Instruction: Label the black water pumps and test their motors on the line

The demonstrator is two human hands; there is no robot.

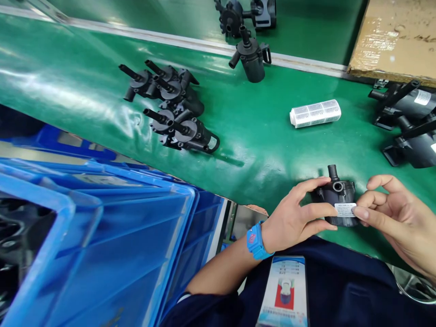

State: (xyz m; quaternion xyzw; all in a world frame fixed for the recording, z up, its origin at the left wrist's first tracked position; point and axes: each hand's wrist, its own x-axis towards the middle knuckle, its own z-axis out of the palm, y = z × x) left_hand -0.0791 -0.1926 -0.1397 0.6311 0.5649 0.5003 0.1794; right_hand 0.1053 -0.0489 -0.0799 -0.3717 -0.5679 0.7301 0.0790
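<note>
A black pump (335, 193) stands near the front edge of the green table, its short pipe pointing up. My left hand (301, 211), with a blue wristband, is closed around the pump's left side. On the pump's front sits a white printed label (345, 210). The thumb and fingers of my right hand (391, 213) pinch at the label's right edge; whether that edge is stuck down is hidden by the thumb. Beyond the pump lies a roll of white labels (315, 113) on its side.
Several black pumps (173, 104) lie grouped on the green table (265, 136) at left. Another pump (252, 59) stands at the back, and labelled pumps (413, 136) are at right. A cardboard box (395, 41) occupies the back right corner. Blue crates (136, 245) fill the lower left.
</note>
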